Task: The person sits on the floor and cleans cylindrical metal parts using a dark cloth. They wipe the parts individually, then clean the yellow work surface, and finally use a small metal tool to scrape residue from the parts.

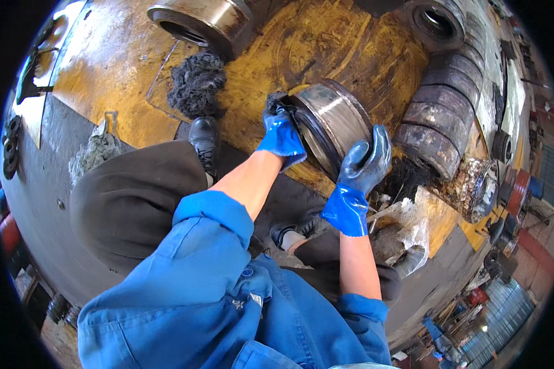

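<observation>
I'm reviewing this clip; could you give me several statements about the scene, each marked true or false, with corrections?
1. The right hand is against a shiny metal ring. True.
2. The left hand is bare. False: it wears a blue glove.
3. A dark fibrous clump is in the right hand. False: it lies apart from both hands.
4. A row of grimy rings lies right of the shiny ring. True.
5. The rolled sleeves are red. False: they are blue.
</observation>
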A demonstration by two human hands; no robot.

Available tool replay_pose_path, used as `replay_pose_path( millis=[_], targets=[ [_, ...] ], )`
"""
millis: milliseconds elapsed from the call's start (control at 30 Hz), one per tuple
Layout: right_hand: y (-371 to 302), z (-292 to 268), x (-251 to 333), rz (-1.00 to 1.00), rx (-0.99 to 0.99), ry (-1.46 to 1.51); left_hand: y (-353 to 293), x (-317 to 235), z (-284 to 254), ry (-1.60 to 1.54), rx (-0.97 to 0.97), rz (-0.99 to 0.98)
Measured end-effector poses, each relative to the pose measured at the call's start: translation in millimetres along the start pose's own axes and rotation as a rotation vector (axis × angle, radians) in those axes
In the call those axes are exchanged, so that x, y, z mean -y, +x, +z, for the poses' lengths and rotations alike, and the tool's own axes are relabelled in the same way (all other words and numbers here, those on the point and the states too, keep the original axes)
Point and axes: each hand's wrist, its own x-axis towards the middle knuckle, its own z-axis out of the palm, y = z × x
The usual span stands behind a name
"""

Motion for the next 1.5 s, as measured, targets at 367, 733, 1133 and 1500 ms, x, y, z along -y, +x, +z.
replay_pose_path(
  millis=[367, 733, 1133, 1500],
  targets=[
    [12.6, 11.8, -13.2, -0.069, -0.075, 0.007, 57.3, 4.7, -36.2, 0.309, 0.083, 0.306],
    [13.1, 4.7, -10.7, -0.01, -0.046, -0.02, 24.7, 40.9, -39.4, 0.11, 0.231, 0.015],
    [8.7, 6.5, -12.0, -0.046, -0.077, -0.018, 20.9, 105.5, -114.0, 0.323, 0.048, -0.279],
    [7.8, 5.9, -20.6, -0.035, -0.05, 0.038, -95.2, 115.4, -93.2, -0.103, 0.309, -0.648]
  ],
)
